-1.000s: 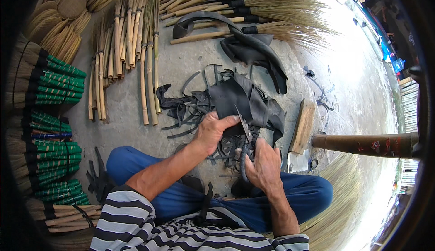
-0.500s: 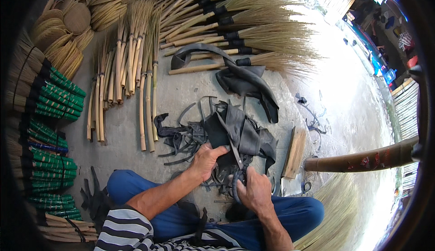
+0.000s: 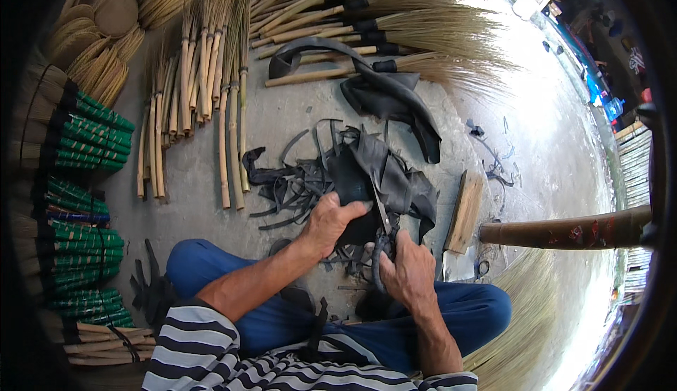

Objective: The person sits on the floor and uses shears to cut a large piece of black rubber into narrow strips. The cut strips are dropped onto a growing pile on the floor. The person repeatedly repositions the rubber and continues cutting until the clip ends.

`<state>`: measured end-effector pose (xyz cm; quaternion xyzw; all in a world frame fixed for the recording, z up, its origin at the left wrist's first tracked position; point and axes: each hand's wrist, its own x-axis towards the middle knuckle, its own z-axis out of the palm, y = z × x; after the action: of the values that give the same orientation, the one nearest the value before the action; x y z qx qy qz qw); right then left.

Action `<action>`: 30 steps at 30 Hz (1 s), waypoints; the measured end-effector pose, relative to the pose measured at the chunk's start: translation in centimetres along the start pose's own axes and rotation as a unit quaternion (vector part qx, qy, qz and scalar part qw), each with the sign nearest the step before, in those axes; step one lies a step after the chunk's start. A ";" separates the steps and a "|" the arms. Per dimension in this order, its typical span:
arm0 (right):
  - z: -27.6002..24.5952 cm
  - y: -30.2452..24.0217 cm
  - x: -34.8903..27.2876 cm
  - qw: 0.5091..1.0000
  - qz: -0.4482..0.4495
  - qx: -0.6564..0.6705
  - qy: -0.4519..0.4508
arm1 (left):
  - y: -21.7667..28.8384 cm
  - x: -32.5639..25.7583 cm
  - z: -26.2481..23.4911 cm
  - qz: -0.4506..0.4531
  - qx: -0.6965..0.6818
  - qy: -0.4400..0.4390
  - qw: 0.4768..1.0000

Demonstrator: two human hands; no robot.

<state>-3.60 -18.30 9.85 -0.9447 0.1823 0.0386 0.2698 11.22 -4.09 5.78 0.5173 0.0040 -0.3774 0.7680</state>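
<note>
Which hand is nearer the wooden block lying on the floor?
Right. The right hand, working scissors, sits just left of the wooden block; the left hand grips black rubber further left.

A broom-making workshop, set out on a bare concrete floor [image 3: 282, 119]. Finished brooms [image 3: 423, 21] fan out at twelve o'clock, bamboo sticks [image 3: 190, 109] lie in rows at eleven, and green-bound bundles [image 3: 77, 179] stack up at nine. Black rubber strips [image 3: 296, 186] litter the centre, with a wooden block [image 3: 465, 211] at three.
</note>
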 end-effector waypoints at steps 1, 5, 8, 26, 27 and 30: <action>0.1 0.0 0.0 1.000 -0.004 0.003 -0.005 | 0.1 0.2 -0.1 -0.011 -0.062 -0.019 0.998; 0.4 -0.2 0.2 0.999 -0.041 -0.010 0.029 | 0.8 0.3 0.2 0.001 -0.139 -0.030 0.990; 0.3 -0.3 0.4 0.997 -0.044 -0.029 0.048 | 0.8 -0.1 0.8 0.034 -0.082 -0.019 0.996; 0.9 -0.2 0.6 0.993 -0.052 -0.071 0.080 | 0.5 -0.5 1.0 0.040 -0.057 0.031 0.997; 0.9 -0.2 0.6 0.993 -0.052 -0.072 0.081 | 0.5 -0.5 1.0 0.034 -0.058 0.036 0.997; 1.0 -0.1 0.6 0.992 -0.056 -0.075 0.085 | 0.5 -0.6 1.0 0.043 -0.056 0.036 0.997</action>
<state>-2.96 -17.85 8.94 -0.9710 0.1475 -0.0433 0.1833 10.71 -4.50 6.88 0.4867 0.0309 -0.3242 0.8106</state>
